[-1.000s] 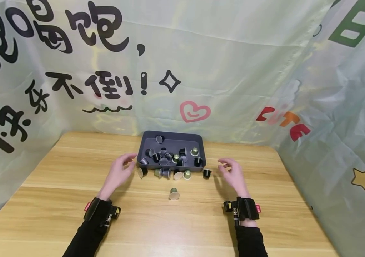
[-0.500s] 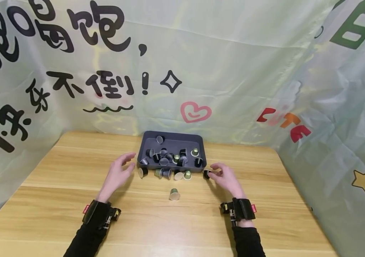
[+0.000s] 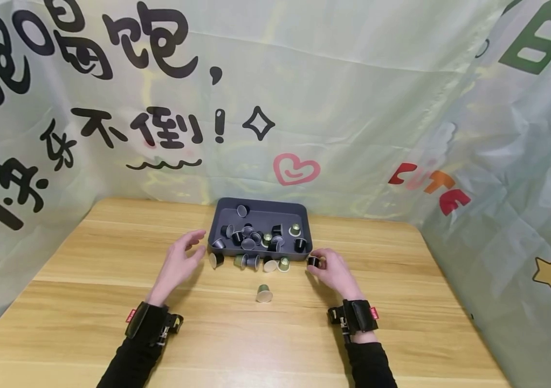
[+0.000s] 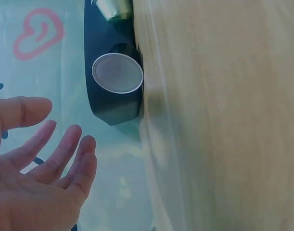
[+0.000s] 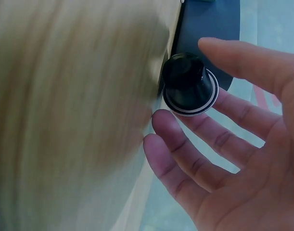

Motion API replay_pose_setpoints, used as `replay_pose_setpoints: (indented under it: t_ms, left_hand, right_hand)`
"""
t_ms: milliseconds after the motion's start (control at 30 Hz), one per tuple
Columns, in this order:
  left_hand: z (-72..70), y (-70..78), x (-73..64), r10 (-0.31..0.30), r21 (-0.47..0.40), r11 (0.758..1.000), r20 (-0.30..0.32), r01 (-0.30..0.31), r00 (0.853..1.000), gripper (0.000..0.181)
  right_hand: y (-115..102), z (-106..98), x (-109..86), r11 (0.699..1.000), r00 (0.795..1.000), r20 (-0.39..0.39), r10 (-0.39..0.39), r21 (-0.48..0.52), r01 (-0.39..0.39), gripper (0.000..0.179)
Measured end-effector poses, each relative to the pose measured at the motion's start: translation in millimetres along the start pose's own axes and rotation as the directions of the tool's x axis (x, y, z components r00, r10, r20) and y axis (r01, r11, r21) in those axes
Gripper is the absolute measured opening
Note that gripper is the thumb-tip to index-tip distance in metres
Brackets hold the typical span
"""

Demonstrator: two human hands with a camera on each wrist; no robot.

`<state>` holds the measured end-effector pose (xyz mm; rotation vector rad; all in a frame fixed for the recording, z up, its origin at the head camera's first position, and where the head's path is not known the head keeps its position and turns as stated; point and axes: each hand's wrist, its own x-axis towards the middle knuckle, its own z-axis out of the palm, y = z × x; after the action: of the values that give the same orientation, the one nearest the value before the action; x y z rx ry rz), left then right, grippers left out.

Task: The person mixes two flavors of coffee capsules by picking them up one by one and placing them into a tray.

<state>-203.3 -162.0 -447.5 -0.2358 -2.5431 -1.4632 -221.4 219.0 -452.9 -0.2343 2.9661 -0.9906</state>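
My right hand (image 3: pixel 336 272) is at the right front corner of the dark tray (image 3: pixel 280 210), its thumb and fingers spread around a black coffee capsule (image 3: pixel 312 261). In the right wrist view the capsule (image 5: pixel 185 86) stands on its rim; the thumb (image 5: pixel 238 57) is apart from it, while fingers lie beside and behind it. My left hand (image 3: pixel 178 261) hovers left of the tray with loosely bent fingers and holds nothing. Nearest to it lies a dark capsule (image 3: pixel 216 261) on its side, its pale lid (image 4: pixel 117 73) facing the left wrist camera.
Several black, purple and green capsules lie inside the tray. Along its front edge are a purple capsule (image 3: pixel 253 262), a white-lidded one (image 3: pixel 269 264) and a green one (image 3: pixel 283 264). Another green capsule (image 3: pixel 264 293) lies nearer. A printed cloth (image 3: pixel 353 108) hangs behind the wooden table (image 3: pixel 256 345).
My right hand has moved left to the black capsule, and its fingers have come around it. The left hand has stayed almost still beside the tray.
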Motion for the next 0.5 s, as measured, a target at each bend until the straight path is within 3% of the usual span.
replay_pose_setpoints:
  t_ms: [500]
  left_hand:
    - [-1.0,1.6,-1.0,0.003,0.008,1.0,0.009,-0.003,1.0,0.042]
  right_hand:
    - [-1.2,0.4,-1.3,0.999,0.999,-0.006,-0.036,-0.027,0.036,0.034]
